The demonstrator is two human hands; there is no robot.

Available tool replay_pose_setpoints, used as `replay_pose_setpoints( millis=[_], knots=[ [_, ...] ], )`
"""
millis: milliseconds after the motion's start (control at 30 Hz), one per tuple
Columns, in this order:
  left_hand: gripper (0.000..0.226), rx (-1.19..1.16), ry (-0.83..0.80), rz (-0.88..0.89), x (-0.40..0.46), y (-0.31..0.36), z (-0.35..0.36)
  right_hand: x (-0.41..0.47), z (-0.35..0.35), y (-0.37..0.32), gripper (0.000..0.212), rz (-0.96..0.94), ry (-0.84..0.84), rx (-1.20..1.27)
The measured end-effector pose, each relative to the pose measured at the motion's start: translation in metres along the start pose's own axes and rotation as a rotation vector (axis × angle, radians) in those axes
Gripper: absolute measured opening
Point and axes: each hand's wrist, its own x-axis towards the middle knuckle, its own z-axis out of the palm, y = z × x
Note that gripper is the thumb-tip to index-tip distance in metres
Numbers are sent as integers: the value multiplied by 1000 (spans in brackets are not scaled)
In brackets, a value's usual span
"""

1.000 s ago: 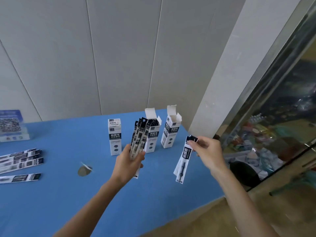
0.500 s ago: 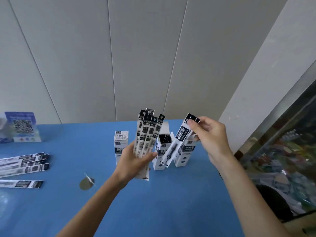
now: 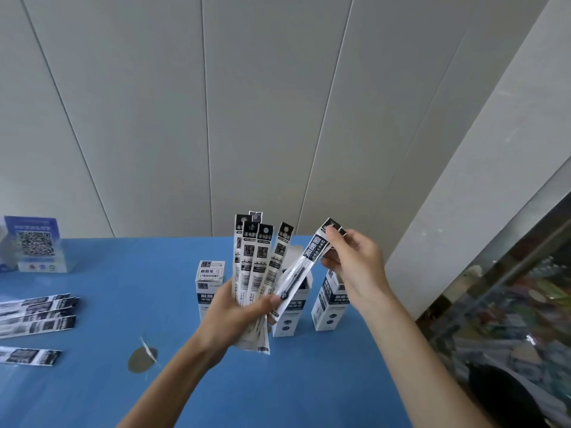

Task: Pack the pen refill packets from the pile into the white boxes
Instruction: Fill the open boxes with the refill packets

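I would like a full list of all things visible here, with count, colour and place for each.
fanned packets: about five, black and white, in left hand
single packet: one, black and white, pinched by right hand
loose packets: about five, black and white, table's left edge
white boxes: three, standing mid-table
QR sign: one, blue, far left
round patch: one, grey, on table
table: blue
left hand: gripping the fan
right hand: raised above boxes
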Motion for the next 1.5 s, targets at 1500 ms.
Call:
replay_pose_setpoints(
  millis=[1500],
  knots=[
    [23, 306, 352, -84, 53, -25, 30, 21, -5, 25, 53, -590, 118, -987]
  ],
)
